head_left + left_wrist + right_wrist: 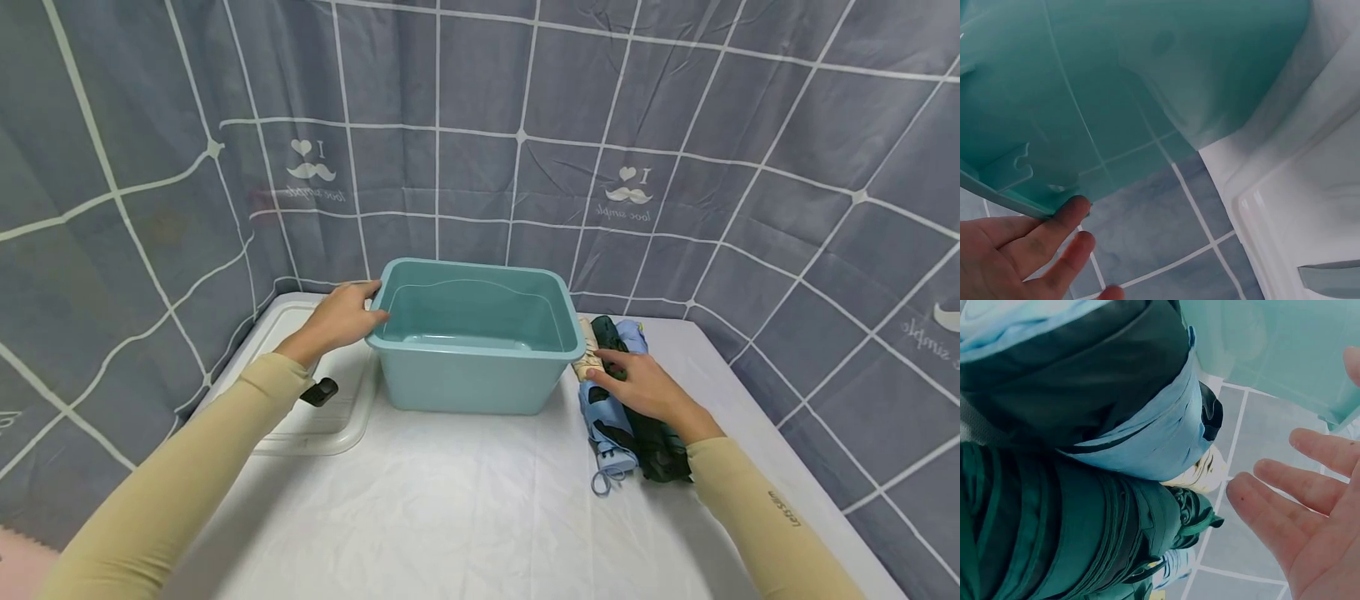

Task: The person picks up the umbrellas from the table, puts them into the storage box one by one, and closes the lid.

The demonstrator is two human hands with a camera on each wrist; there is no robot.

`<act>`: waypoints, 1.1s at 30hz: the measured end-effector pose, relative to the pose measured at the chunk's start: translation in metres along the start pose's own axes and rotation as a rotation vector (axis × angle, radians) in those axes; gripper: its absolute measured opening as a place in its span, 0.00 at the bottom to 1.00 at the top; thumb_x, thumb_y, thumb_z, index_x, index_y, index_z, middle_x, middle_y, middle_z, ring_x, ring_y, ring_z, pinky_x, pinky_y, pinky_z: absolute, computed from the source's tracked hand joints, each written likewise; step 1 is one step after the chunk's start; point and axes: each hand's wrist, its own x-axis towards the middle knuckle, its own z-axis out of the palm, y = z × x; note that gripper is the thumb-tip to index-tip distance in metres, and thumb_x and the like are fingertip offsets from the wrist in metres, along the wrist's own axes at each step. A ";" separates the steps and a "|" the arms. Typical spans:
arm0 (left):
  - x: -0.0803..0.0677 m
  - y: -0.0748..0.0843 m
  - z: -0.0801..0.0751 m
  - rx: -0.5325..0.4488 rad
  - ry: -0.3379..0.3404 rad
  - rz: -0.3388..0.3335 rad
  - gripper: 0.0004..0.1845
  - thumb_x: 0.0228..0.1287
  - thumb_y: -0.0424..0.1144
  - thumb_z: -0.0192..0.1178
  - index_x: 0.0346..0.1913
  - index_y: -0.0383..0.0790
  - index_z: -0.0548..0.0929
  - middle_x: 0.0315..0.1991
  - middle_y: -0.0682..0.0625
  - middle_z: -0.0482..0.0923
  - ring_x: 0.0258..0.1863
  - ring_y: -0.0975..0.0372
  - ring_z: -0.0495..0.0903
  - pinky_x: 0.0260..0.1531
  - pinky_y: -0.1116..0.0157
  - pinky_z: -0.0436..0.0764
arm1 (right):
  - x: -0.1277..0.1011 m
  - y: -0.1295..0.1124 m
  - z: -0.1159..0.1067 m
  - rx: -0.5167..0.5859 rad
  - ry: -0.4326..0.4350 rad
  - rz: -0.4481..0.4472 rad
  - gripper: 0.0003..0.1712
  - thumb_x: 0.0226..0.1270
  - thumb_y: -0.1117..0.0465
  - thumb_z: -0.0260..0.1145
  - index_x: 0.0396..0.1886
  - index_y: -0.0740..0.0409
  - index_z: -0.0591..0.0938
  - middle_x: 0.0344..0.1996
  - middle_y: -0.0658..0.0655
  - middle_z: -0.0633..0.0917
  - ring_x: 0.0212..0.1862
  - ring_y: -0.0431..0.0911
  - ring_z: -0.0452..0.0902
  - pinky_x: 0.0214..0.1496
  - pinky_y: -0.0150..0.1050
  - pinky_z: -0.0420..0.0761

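At the far left of the head view a clear plastic lid (300, 433) lies flat on the white-covered counter (465, 517), with a small dark clip (319, 391) on it. The left hand (339, 318) reaches over this lid to the left rim of the teal plastic tub (472, 379). Its fingers are nearly straight and lie against the tub's upper corner; the left wrist view shows a fingertip (1072, 209) touching the underside of the rim, with the hand not wrapped round it. The tub stands upright near the middle of the counter, toward the back, and nothing shows inside it.

Just right of the tub a cluster of folded umbrellas lies side by side: a cream patterned umbrella (587, 350) closest to the tub wall, a light blue umbrella (609, 429) whose wrist loop points toward the person, and a dark green umbrella (656, 446) on the outside. The right hand (645, 387) rests on top of them, fingers spread and fairly flat, touching the dark green and cream ones. In the right wrist view the fingers (1285, 519) are extended and gripping nothing. A grey curtain (480, 125) with a white grid hangs behind the counter and round its sides.
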 end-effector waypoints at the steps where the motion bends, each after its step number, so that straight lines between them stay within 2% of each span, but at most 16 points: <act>1: 0.000 0.000 0.000 0.008 0.005 0.003 0.39 0.68 0.45 0.56 0.78 0.35 0.59 0.69 0.34 0.70 0.72 0.41 0.63 0.67 0.36 0.60 | 0.000 0.000 0.000 -0.005 -0.003 0.002 0.44 0.73 0.32 0.55 0.73 0.61 0.72 0.63 0.66 0.80 0.59 0.61 0.80 0.59 0.63 0.77; 7: -0.004 -0.001 -0.004 0.053 0.022 0.039 0.38 0.66 0.42 0.57 0.76 0.31 0.62 0.65 0.33 0.74 0.68 0.42 0.66 0.64 0.35 0.58 | -0.002 0.002 0.001 -0.007 -0.016 0.011 0.40 0.74 0.36 0.57 0.72 0.60 0.72 0.61 0.66 0.81 0.58 0.61 0.81 0.57 0.62 0.78; 15: -0.008 -0.003 -0.004 0.075 0.031 0.049 0.36 0.67 0.42 0.56 0.76 0.32 0.63 0.68 0.34 0.71 0.69 0.41 0.65 0.65 0.34 0.57 | -0.005 0.002 0.005 -0.019 -0.025 0.014 0.40 0.73 0.37 0.59 0.72 0.61 0.72 0.54 0.64 0.85 0.52 0.57 0.82 0.50 0.58 0.81; 18: -0.009 -0.004 0.000 0.090 0.047 0.048 0.37 0.68 0.45 0.55 0.77 0.34 0.62 0.70 0.35 0.70 0.71 0.40 0.63 0.64 0.33 0.58 | -0.004 0.002 0.006 -0.030 -0.032 0.018 0.43 0.72 0.34 0.58 0.72 0.62 0.72 0.48 0.60 0.86 0.45 0.50 0.81 0.44 0.52 0.82; 22: -0.009 -0.003 0.003 0.125 0.031 0.042 0.40 0.71 0.50 0.53 0.79 0.36 0.56 0.74 0.36 0.65 0.73 0.39 0.58 0.63 0.32 0.57 | -0.005 0.002 0.008 -0.025 -0.049 0.034 0.44 0.72 0.33 0.57 0.72 0.61 0.72 0.31 0.55 0.83 0.33 0.45 0.75 0.35 0.45 0.77; 25: -0.009 -0.001 0.000 0.159 0.007 0.033 0.42 0.71 0.53 0.53 0.80 0.36 0.53 0.76 0.36 0.60 0.75 0.38 0.55 0.64 0.31 0.55 | -0.004 0.002 0.012 -0.018 -0.077 0.032 0.42 0.73 0.35 0.58 0.73 0.61 0.71 0.24 0.52 0.81 0.27 0.43 0.73 0.38 0.47 0.77; 27: -0.009 0.001 -0.004 0.186 -0.006 0.031 0.43 0.70 0.54 0.55 0.80 0.36 0.54 0.76 0.36 0.60 0.74 0.38 0.56 0.63 0.31 0.56 | -0.004 0.002 0.014 -0.019 -0.103 0.031 0.42 0.73 0.37 0.58 0.74 0.61 0.70 0.22 0.51 0.80 0.27 0.42 0.73 0.44 0.50 0.79; 30: -0.007 0.004 -0.008 0.207 -0.013 0.034 0.42 0.69 0.55 0.56 0.78 0.35 0.58 0.75 0.35 0.63 0.73 0.38 0.59 0.63 0.31 0.59 | -0.005 0.002 0.015 -0.021 -0.123 0.048 0.41 0.73 0.39 0.60 0.74 0.62 0.68 0.23 0.52 0.81 0.30 0.44 0.75 0.52 0.56 0.79; 33: -0.005 0.006 -0.009 0.186 -0.007 0.021 0.42 0.69 0.56 0.56 0.78 0.34 0.60 0.73 0.35 0.66 0.72 0.38 0.62 0.63 0.32 0.61 | -0.006 0.002 0.015 -0.033 -0.128 0.063 0.41 0.73 0.40 0.60 0.74 0.65 0.69 0.28 0.52 0.83 0.39 0.47 0.78 0.58 0.61 0.78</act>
